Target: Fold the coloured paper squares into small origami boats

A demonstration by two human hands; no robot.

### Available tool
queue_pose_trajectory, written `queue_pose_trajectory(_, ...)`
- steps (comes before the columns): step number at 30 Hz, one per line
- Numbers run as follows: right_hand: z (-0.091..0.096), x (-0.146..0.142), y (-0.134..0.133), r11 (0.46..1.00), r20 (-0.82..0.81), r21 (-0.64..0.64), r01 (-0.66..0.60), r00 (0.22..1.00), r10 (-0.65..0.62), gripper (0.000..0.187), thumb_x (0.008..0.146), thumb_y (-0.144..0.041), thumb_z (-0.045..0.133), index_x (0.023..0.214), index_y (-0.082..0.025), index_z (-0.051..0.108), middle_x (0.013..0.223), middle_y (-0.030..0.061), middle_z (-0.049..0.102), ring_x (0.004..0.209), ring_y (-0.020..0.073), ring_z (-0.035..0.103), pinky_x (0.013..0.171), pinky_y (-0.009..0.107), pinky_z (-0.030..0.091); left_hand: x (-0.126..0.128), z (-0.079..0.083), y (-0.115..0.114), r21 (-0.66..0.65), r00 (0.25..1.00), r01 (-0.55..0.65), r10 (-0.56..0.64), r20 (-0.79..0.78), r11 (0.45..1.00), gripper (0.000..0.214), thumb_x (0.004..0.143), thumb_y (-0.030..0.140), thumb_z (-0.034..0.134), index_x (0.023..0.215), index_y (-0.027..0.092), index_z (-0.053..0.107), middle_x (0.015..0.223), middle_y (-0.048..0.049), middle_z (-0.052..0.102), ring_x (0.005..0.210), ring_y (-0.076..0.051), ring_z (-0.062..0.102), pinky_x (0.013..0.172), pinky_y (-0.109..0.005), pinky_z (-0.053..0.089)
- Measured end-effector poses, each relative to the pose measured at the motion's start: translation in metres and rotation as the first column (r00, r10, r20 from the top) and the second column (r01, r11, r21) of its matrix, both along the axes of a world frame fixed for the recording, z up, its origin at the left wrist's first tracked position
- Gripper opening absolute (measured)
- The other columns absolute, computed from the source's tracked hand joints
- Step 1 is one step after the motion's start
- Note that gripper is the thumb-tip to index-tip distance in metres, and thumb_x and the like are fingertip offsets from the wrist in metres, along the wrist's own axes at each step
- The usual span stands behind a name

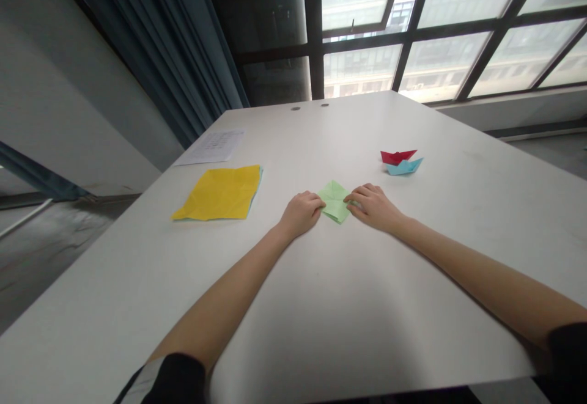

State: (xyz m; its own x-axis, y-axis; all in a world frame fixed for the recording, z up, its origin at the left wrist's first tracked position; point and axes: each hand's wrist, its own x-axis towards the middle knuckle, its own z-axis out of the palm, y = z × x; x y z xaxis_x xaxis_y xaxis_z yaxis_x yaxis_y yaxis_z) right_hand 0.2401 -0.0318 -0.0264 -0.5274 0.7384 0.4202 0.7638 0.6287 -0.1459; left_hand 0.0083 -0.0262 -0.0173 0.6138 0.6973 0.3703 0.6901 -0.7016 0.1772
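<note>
Head view: nearest, dark sleeves (178, 379) end above bare forearms (238, 288) extended over the white tabletop (298, 312). The left hand (301, 213) is nearly closed, fingertips drawn together on the left corner of a folded green paper (334, 192); the right hand (373, 208) is likewise nearly closed, fingers bent, on the opposite corner. The green paper rests on the tabletop between them, set as a diamond, creases visible; whether either thumb is under a layer cannot be told. Step in hand, as judged: working the folds from both side corners. The next move calls for even pressure from both hands and aligned layers, as thin paper may slip or crease off line. To the left, apart from the hands, a yellow sheet (222, 193) covers a blue sheet (260, 176), only its edge showing. To the right, somewhat farther, a light-blue paper boat (404, 168) overlaps a red paper boat (398, 156) in view; contact unconfirmed. Beyond the yellow sheet lies a printed page (215, 146); farther, a blue curtain (169, 37) and framed window (362, 71).
</note>
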Motion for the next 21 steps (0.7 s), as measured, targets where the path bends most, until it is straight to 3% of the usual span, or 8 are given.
queue_pose_trajectory(7,0.001,0.001,0.004,0.987,0.065,-0.004,-0.162,0.985,0.162,0.035,0.086,-0.017,0.041,0.116,-0.026,0.057,0.101,0.0089,0.056,0.091,0.0219,0.047,0.08,0.037,0.038,0.002,0.002,-0.002,-0.011,0.998,0.055,-0.056,-0.041,0.998,0.026,0.077,0.011,0.045,0.091,0.019,0.066,0.092,-0.0047,0.065,0.087,-0.018,0.056,0.078,-0.031,0.044)
queue_pose_trajectory(18,0.006,-0.006,-0.007,0.925,-0.08,-0.027,-0.38,0.923,0.377,0.031,0.075,-0.007,0.045,0.089,-0.022,0.069,0.089,0.0067,0.06,0.086,0.0187,0.051,0.081,0.035,0.043,0.007,0.006,-0.005,-0.011,0.991,-0.036,0.035,-0.131,0.999,0.024,0.079,0.016,0.044,0.09,0.021,0.065,0.09,-0.0045,0.065,0.084,-0.019,0.055,0.075,-0.031,0.041)
queue_pose_trajectory(21,0.006,-0.007,-0.008,0.921,-0.096,-0.059,-0.385,0.92,0.379,0.031,0.072,-0.007,0.046,0.088,-0.021,0.069,0.088,0.0062,0.062,0.086,0.0185,0.053,0.08,0.035,0.043,0.008,0.007,-0.007,0.019,0.978,-0.159,0.16,-0.132,0.987,0.025,0.082,0.019,0.042,0.093,0.019,0.064,0.092,-0.0065,0.064,0.087,-0.019,0.054,0.076,-0.032,0.04)
